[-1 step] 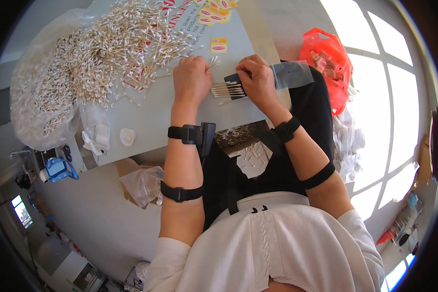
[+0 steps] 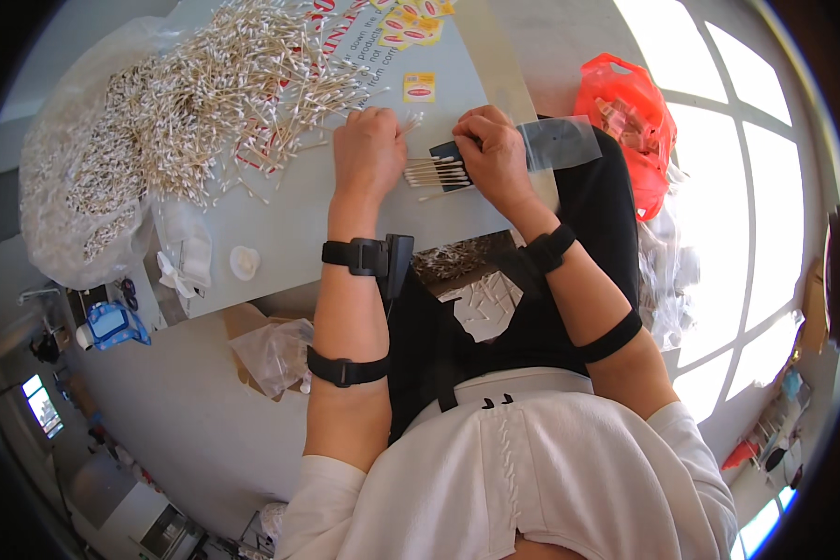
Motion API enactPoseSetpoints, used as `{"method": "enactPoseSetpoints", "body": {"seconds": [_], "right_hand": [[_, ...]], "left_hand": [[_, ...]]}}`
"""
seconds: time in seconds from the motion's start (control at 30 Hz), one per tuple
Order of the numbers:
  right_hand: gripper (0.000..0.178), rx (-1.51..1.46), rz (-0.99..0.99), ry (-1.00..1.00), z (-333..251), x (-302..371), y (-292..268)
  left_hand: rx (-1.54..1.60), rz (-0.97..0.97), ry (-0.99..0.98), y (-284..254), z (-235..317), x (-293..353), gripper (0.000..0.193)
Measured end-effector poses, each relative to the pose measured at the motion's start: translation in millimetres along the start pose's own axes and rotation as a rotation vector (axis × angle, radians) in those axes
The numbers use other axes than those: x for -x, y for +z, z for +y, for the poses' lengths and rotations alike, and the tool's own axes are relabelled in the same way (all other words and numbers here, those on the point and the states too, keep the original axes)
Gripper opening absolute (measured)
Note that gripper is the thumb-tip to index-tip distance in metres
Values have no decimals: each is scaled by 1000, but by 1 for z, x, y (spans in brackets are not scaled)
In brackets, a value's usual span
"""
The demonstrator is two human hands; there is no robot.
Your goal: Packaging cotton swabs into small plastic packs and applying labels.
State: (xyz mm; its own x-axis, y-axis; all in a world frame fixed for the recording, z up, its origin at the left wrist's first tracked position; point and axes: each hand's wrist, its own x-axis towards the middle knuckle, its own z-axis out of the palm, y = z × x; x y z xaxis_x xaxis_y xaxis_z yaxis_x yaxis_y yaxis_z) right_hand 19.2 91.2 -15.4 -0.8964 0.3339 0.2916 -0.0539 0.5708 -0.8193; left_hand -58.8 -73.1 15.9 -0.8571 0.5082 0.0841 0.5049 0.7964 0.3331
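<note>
My left hand [image 2: 370, 154] is closed over the table, with a few cotton swabs [image 2: 413, 121] sticking out to the right of its fingers. To its right, a row of cotton swabs [image 2: 436, 172] lies side by side, partly over a dark flat piece [image 2: 449, 151]. My right hand [image 2: 493, 154] rests at the right end of this row, fingers curled in and thumb pressed against them. What they grip is hidden. A clear plastic bag [image 2: 560, 143] extends from behind my right hand past the table edge. One more swab lies just below the row.
A big heap of loose swabs [image 2: 224, 93] covers the table's left, spilling from a clear bag [image 2: 42, 205]. Yellow labels [image 2: 411, 26] lie at the far edge, with a single label [image 2: 420, 88] nearer. A red plastic bag [image 2: 630, 121] stands right of the table. An open container of swabs [image 2: 488, 306] sits below my hands.
My left hand has shifted very slightly, and the swabs in its fingers have tipped a little and look blurred. My right hand and the row of swabs stay where they were.
</note>
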Motion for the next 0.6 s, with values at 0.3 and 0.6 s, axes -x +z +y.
{"method": "enactPoseSetpoints", "body": {"seconds": [0.3,0.6], "right_hand": [[5,-35,-47,-16,-1,8,-6],[7,-22,-64,-11,0,9,-5]], "left_hand": [[233,-53,-199,-5,-6,-9,4],[100,179,-41,6,-14,-11,7]]}}
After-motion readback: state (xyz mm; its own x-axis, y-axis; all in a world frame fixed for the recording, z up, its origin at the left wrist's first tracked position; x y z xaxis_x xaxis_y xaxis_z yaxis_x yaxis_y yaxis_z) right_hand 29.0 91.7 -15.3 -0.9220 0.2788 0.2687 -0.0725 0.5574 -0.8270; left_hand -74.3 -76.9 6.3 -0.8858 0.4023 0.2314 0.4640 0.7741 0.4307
